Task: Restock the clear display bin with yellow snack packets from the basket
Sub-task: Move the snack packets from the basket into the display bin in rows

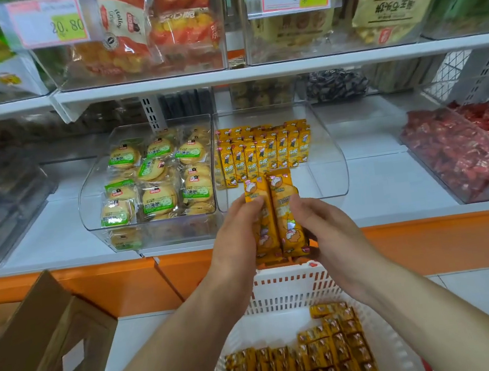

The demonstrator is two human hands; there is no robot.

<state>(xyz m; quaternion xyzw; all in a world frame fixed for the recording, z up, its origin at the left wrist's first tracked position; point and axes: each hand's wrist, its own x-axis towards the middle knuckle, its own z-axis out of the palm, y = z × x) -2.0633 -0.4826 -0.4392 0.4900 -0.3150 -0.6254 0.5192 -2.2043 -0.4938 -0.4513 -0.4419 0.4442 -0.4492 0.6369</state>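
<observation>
Your left hand (236, 235) and right hand (324, 228) hold upright packets (274, 215), perhaps two, fingers (301, 209) curled round them, at the bin's (332, 181) front lip; open bin floor lies at 1 o'clock.

Bare from elbow to fingertip on both sides. Slim along the forearms, widening into left grip (237, 238) and right grip (330, 230), knuckles faintly ridged.

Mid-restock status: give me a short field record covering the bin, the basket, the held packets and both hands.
clear bin: stocked packets standing at the back, front floor bare
basket: white, many spare packets inside
held packets: at least two, yellow, upright, side by side, in front of the bin
left hand: grips them from the left
right hand: grips them from the right
</observation>
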